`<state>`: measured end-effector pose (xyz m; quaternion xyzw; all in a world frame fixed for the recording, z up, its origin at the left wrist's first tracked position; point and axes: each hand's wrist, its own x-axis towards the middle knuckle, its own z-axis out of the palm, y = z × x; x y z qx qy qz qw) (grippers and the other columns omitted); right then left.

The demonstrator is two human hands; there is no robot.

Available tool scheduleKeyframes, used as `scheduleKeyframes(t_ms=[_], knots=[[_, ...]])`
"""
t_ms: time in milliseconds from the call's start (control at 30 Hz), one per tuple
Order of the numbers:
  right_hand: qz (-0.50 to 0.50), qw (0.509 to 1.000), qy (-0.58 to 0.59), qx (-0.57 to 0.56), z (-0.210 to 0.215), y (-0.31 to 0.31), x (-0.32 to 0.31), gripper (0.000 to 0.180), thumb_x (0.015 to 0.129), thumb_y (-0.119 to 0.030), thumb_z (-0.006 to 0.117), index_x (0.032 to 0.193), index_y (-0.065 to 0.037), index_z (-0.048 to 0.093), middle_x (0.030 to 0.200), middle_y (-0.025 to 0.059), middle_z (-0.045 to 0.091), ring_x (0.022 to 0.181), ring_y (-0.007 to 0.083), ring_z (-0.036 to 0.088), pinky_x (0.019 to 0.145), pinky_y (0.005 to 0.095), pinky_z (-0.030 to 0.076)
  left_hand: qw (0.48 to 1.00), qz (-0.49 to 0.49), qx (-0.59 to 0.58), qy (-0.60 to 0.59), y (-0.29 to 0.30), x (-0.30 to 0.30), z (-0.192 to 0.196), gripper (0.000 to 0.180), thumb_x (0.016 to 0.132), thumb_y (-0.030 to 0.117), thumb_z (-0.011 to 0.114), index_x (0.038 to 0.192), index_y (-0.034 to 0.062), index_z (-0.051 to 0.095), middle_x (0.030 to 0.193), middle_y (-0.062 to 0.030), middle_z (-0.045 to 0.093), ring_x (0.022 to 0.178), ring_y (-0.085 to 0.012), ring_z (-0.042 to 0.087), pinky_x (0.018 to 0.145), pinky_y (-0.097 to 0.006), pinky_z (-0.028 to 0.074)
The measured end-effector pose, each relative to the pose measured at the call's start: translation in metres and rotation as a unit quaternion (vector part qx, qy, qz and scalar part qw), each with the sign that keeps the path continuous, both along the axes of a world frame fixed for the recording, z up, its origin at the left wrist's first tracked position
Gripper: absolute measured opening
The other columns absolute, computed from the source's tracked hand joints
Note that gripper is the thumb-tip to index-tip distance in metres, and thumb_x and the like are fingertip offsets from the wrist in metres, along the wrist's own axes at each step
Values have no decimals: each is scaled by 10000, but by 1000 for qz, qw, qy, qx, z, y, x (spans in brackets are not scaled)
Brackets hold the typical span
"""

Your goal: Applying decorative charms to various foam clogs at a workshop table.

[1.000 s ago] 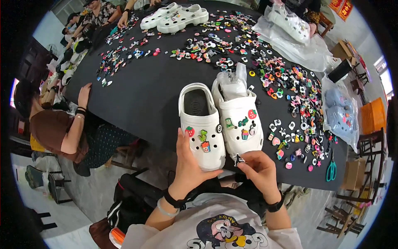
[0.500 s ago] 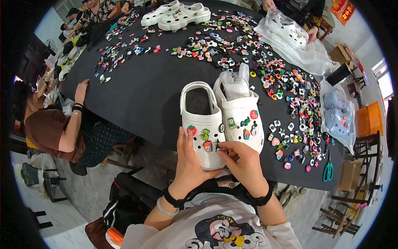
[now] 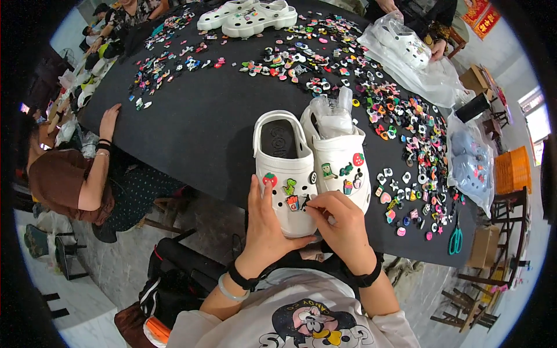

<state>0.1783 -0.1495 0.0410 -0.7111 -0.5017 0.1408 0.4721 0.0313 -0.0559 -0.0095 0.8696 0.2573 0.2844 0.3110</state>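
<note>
A white clog [image 3: 283, 165] stands toe toward me at the near table edge. On its front are strawberry, green dinosaur and popcorn-cup charms. My left hand [image 3: 262, 226] is wrapped round its left side and toe. With thumb and forefinger pressed together, my right hand [image 3: 337, 220] pinches a small black shoe charm [image 3: 304, 203] at the clog's front, beside the popcorn charm. How deep the charm sits in its hole is hidden by my fingertips. Touching on the right, a second white clog [image 3: 342, 153] carries several charms and has clear plastic packing [image 3: 335, 119] in its opening.
Loose charms [image 3: 406, 133] cover the table's right and far parts. Teal-handled scissors [image 3: 456, 239] and bagged blue clogs [image 3: 471, 165] lie at the right. White clogs [image 3: 261, 20] stand far off. Another person's hand [image 3: 110, 119] rests on the left edge; a co-worker handles a bagged clog [image 3: 409, 49].
My right fingers stay at the black charm with only a slight shift. The view has moved a little, and the person at the left leans slightly farther left.
</note>
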Motion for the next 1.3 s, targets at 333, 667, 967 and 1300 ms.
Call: scheduleKeyframes(t_ms=[333, 667, 967, 1300], knots=[[-14, 993, -90, -78, 16, 11, 16, 294, 748, -59, 764, 917, -5, 530, 825, 160, 602, 719, 360, 625, 661, 424, 516, 1000, 3, -6, 3, 1, -1, 0, 1387, 532, 442, 938, 1512, 35, 45, 1509, -394, 66, 1401, -544, 161, 1119, -593, 226], [31, 970, -108, -216, 13, 23, 20, 220, 802, -207, 718, 851, -60, 561, 792, 119, 640, 715, 335, 651, 613, 436, 510, 999, 6, -34, -3, 0, -1, -2, 1365, 532, 392, 944, 1509, 31, 63, 1515, -385, 58, 1398, -544, 163, 1116, -596, 228], [83, 985, 32, -150, 12, 21, 36, 220, 785, -80, 770, 779, -43, 554, 691, 38, 588, 604, 157, 587, 543, 297, 451, 1000, -3, -8, 12, 2, -1, 0, 1358, 545, 384, 943, 1511, 29, 56, 1503, -400, 51, 1399, -542, 159, 1123, -581, 229], [-84, 943, 321, -19, -26, -111, 45, 229, 822, -32, 775, 791, -71, 551, 761, -62, 514, 625, 7, 441, 552, 175, 351, 996, -18, -76, -52, 25, -22, 19, 656, 708, 167, 838, 1304, 91, 576, 1449, -188, 387, 1326, -331, 378, 1095, -450, 330]])
